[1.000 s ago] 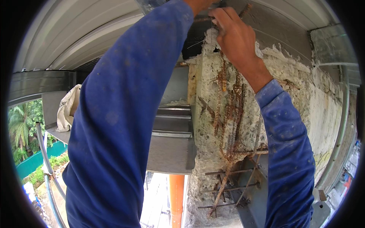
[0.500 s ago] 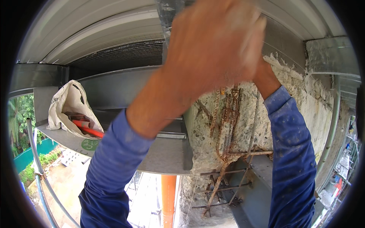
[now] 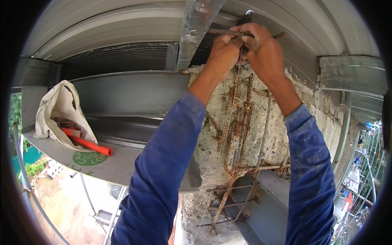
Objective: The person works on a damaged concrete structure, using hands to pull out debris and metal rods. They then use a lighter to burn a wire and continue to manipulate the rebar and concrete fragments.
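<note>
Both my hands are raised together at a rusty steel bar (image 3: 221,31) that lies crosswise under the roof. My left hand (image 3: 223,54) is closed, its thumb and fingers pinched at a thin string (image 3: 236,83) just below the bar. My right hand (image 3: 265,52) is closed too, its fingers curled over the bar and its thumb meeting the left fingertips at the string. What exactly lies between the fingertips is partly hidden. Downward from the hands, the string runs in front of rusty upright rebar (image 3: 246,110) set in broken concrete (image 3: 261,134).
At left, a white sack (image 3: 59,110) holding an orange tube (image 3: 96,147) rests on a steel beam flange (image 3: 122,165). A galvanized steel member (image 3: 196,34) crosses overhead. Rusty bars (image 3: 234,202) stick out lower down. Scaffold pipes (image 3: 361,163) stand at right, with ground far below.
Half a second ago my hands were blurred, large and close to the camera. Now they are farther off, up at the bar, and pinched together. The view has shifted slightly.
</note>
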`<state>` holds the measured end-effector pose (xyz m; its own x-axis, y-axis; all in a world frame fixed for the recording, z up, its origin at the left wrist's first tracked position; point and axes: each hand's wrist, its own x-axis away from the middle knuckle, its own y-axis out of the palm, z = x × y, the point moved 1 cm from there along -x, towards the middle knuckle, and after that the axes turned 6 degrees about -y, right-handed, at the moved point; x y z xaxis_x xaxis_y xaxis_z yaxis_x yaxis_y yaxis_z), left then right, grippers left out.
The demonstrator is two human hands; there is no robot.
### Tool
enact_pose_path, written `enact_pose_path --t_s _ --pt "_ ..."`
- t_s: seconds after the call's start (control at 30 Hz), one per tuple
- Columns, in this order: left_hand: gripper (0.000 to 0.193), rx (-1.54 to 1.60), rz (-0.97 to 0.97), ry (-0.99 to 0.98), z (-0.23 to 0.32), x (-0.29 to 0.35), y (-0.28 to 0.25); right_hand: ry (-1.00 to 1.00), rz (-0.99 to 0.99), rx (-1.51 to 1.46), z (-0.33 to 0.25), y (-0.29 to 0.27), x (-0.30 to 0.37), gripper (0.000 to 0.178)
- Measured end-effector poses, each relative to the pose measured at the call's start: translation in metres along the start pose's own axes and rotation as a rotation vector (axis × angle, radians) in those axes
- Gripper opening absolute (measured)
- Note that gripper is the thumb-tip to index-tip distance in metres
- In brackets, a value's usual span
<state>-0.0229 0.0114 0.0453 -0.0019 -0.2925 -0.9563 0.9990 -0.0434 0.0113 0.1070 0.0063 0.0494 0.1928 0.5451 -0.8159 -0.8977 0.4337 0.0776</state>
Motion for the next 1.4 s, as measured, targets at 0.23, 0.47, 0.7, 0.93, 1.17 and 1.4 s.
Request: enact_pose_path --t_s 0.23,0.47,0.7,0.93,1.17,1.4 --pt "0.020 -0.491 0.216 0.241 0.001 0.001 -0.003 -0.091 0.048 0.112 0.008 0.000 0.002 0.021" --pt "0.010 -1.154 0.495 0.787 0.002 0.058 0.003 -0.087 0.071 0.111 0.009 0.002 0.004 0.023" --pt "0.013 -1.446 0.320 0.818 0.023 0.092 -0.001 -0.077 0.034 0.101 0.010 -0.002 0.005 0.022" --pt "0.031 -1.438 0.043 0.826 0.056 0.128 -0.017 0.018 0.037 0.154 0.004 0.001 0.006 0.022" --pt "0.033 -1.152 -0.006 0.319 0.085 0.137 0.003 -0.006 0.068 0.087 0.012 0.004 0.009 0.035" --pt "0.034 -0.960 0.162 -0.168 0.100 0.135 0.021 0.004 0.066 0.073 0.011 0.004 0.007 0.034"
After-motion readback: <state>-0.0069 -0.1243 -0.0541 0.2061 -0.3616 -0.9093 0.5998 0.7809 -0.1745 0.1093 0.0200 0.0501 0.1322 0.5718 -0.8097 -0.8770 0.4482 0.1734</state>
